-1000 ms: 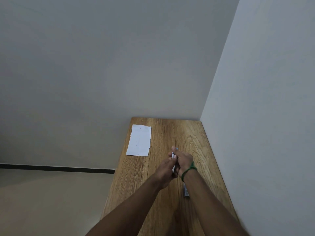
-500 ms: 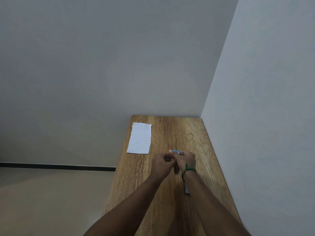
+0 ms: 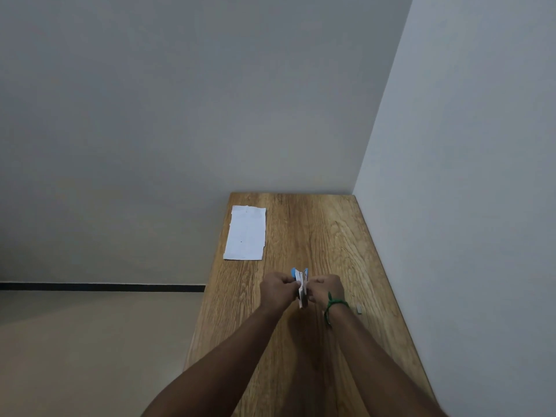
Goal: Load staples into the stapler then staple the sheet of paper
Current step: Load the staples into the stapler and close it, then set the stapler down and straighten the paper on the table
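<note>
— Where are we in the task?
— We hold the small blue and silver metal stapler [image 3: 301,285] above the brown wooden table [image 3: 331,236]. Our left hand [image 3: 278,285] pinches it from one side and our right hand [image 3: 326,288] from the other, fingers curled on it.
— Are the staples in?
— We cannot tell. It seems opened, so we judge loading is under way. A small grey piece [image 3: 358,309], perhaps a staple strip, lies right of the stapler.
— And the paper?
— The white rectangular sheet of paper [image 3: 246,234] lies flat beyond the stapler, to its left, well apart, not yet stapled.
</note>
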